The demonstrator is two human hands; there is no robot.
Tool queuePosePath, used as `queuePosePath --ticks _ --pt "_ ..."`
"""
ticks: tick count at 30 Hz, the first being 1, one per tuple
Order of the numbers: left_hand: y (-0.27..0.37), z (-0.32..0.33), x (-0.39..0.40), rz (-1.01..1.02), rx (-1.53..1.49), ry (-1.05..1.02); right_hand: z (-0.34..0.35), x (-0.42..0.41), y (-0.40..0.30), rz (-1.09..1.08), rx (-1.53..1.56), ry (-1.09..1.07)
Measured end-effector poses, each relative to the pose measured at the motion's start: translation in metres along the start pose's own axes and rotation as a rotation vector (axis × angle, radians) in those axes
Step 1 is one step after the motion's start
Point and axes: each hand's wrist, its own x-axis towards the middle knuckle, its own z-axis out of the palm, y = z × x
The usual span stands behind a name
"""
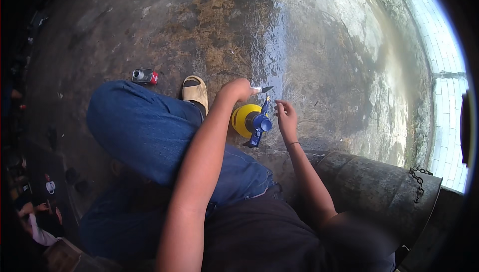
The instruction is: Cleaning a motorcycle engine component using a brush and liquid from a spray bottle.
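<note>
My left hand (pixel 237 88) is closed around a small tool with a whitish handle and a dark, pointed tip (pixel 267 89); it may be a brush or a knife. That tip lies just above the brass nozzle of a yellow pump sprayer with a blue head (pixel 243 121), which stands on the floor between my forearms. To the right of the nozzle, my right hand (pixel 287 116) hangs with its fingers curled and parted, and nothing shows in it. I cannot tell whether either hand touches the sprayer.
A metal can with a red side (pixel 145 76) stands on the wet, stained concrete floor (pixel 318 66), beyond my knee. My sandalled foot (pixel 195 90) is left of the sprayer. At right lies or stands a large metal drum (pixel 370 186) with a chain. Other people's hands (pixel 43 207) show at lower left.
</note>
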Motion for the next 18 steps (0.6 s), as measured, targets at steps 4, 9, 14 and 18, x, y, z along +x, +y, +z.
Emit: queuePosePath --ticks 4,9,14,18 --pt "0.008 -0.003 -0.001 0.04 -0.166 -0.089 -0.006 -0.01 0.003 0.276 0.222 -0.222" --pt "0.007 -0.007 -0.005 0.051 -0.23 -0.106 -0.017 -0.064 0.009 0.342 0.098 -0.324" --pt "0.015 -0.012 -0.011 0.036 -0.296 -0.116 -0.011 -0.075 0.005 0.298 0.175 -0.342" --pt "0.014 -0.006 -0.019 0.088 -0.089 0.097 -0.01 -0.067 0.002 0.25 0.181 -0.288"
